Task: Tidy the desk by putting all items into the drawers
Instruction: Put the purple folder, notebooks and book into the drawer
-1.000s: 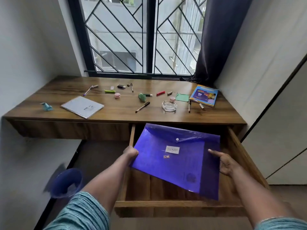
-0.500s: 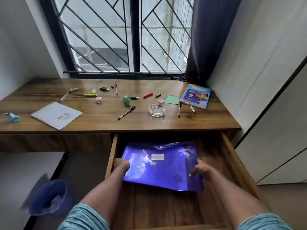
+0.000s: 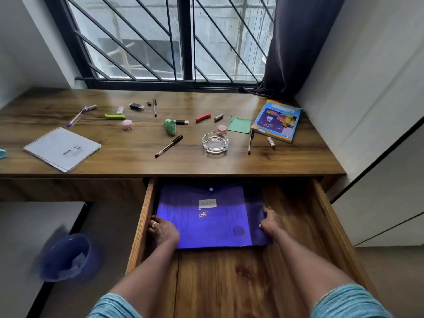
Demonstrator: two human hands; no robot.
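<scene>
A purple plastic folder (image 3: 211,221) lies flat on the floor of the open wooden drawer (image 3: 330,226), pushed toward its back left. My left hand (image 3: 163,231) grips the folder's left edge beside the drawer's side wall. My right hand (image 3: 270,223) holds its right edge, thumb on top. On the desk (image 3: 137,161) above lie a spiral notepad (image 3: 62,148), a colourful book (image 3: 277,120), a glass ashtray (image 3: 215,143), a black pen (image 3: 168,146), a green sticky pad (image 3: 239,124) and several small items.
The front half and right side of the drawer floor are bare wood. A blue bin (image 3: 66,258) stands on the floor at lower left. A window with a grille (image 3: 174,42) and a dark curtain (image 3: 298,42) back the desk.
The folder has gone from tilted above the drawer to flat on its floor, further back. Both hands went down and forward with it. The view has moved closer.
</scene>
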